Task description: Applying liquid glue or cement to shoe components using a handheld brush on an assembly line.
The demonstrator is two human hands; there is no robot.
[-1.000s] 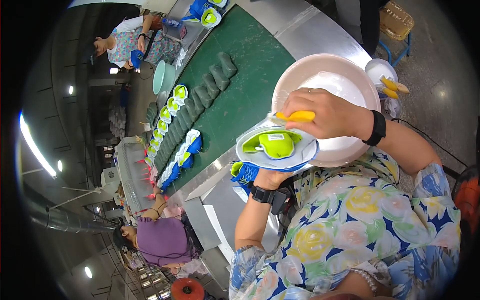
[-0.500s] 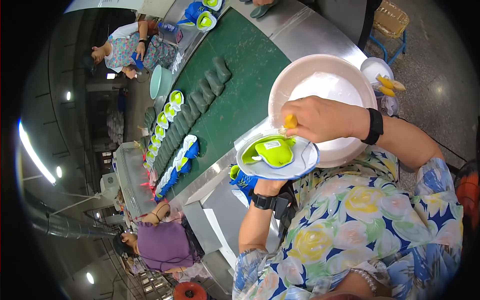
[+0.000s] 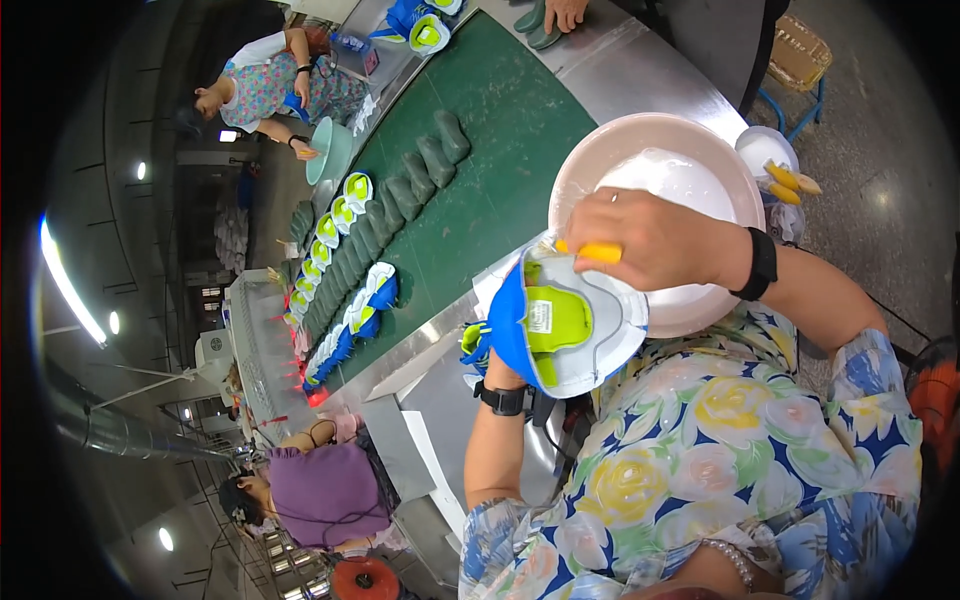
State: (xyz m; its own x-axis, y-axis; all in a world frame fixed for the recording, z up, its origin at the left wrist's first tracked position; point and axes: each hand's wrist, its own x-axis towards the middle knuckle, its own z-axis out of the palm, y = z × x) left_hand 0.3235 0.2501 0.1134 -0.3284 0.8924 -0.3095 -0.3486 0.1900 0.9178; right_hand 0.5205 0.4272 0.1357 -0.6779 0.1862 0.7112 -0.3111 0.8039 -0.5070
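Note:
My left hand [image 3: 507, 370] holds up a blue shoe upper [image 3: 510, 318] from beneath, and the upper hides most of its fingers. The white rim and lime-green lining of the upper face me. In my right hand [image 3: 645, 232] a brush [image 3: 599, 252] with a yellow handle is gripped by closed fingers. Its tip is at the far edge of the upper, too small to make out clearly. Right behind both hands stands a pale pink basin [image 3: 590, 145] with white liquid in it, partly covered by my right hand and forearm.
A green conveyor belt [image 3: 510, 110] carries a row of dark grey sole-shaped pieces [image 3: 388, 205] between rows of blue-and-lime uppers [image 3: 340, 215]. A white tub [image 3: 762, 143] with yellow-handled brushes stands right. Co-workers [image 3: 330, 495] sit along the belt; a person's hand [image 3: 566, 12] reaches in at the top.
The upper has been turned and tilted, so its blue side now shows on the left. My right hand has rolled, bringing the brush handle sideways. A co-worker's hand has moved to a green basin.

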